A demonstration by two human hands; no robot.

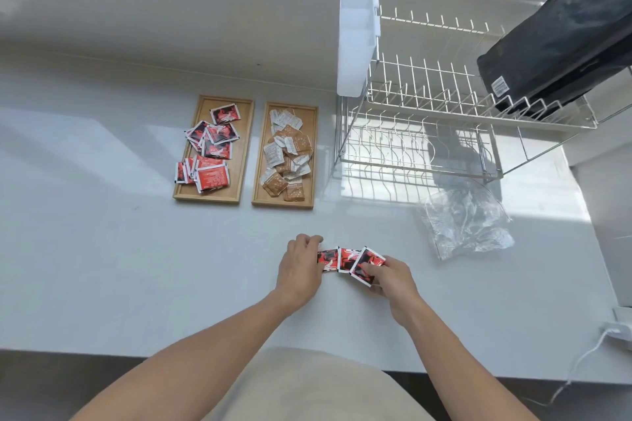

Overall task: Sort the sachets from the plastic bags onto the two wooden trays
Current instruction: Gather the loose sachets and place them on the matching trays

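Observation:
Two wooden trays lie side by side at mid-counter. The left tray [244,154] carries several red-and-black sachets [212,150]; the right tray [314,154] carries several brown and white sachets [287,155]. Near the counter's front, a short row of red-and-black sachets [345,258] lies between my hands. My left hand [301,270] is curled over the row's left end. My right hand [393,278] pinches the rightmost sachet [367,263], which is tilted. A crumpled clear plastic bag [465,222] lies to the right.
A white wire dish rack [427,120] stands at the right rear, with a white plastic caddy [355,37] on its left side and a black pouch [561,34] leaning on top. A white cable [581,362] hangs over the front right edge.

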